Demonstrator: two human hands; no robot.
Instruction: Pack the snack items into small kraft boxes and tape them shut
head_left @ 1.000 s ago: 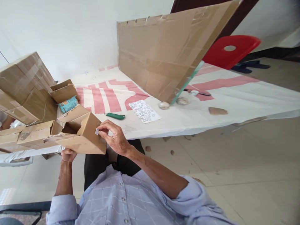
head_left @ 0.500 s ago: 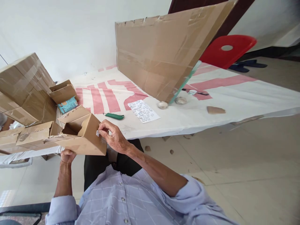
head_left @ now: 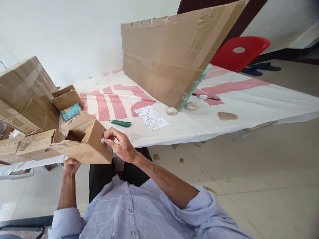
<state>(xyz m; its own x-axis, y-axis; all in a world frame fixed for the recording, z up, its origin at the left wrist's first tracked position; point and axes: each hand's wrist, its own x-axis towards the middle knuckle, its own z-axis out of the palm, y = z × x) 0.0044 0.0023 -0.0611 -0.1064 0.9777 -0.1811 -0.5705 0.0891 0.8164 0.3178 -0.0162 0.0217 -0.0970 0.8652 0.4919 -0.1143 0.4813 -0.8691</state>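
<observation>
An open cardboard box (head_left: 87,151) with raised flaps sits tilted at the table's near edge. My left hand (head_left: 71,165) is closed on its lower near side, the fingers partly hidden beneath it. Thumb and forefinger of my right hand (head_left: 121,144) pinch a small white sticker (head_left: 102,140) against or just off the box's right face; I cannot tell whether it touches. A white sheet with many small dark outlines (head_left: 152,118) lies to the right, and a green utility knife (head_left: 121,123) rests beyond my right hand.
Other cardboard boxes (head_left: 37,144) and a large taped carton (head_left: 27,93) stand at left, near a blue packet (head_left: 71,111). A big cardboard panel (head_left: 164,59) leans upright behind tape rolls (head_left: 171,111). A cardboard scrap (head_left: 228,116) and a red chair (head_left: 240,53) are at right.
The small sticker in my right fingers now looks bent and turned, where it was flatter before. Both hands and the box stay almost in place; the whole view shifts slightly.
</observation>
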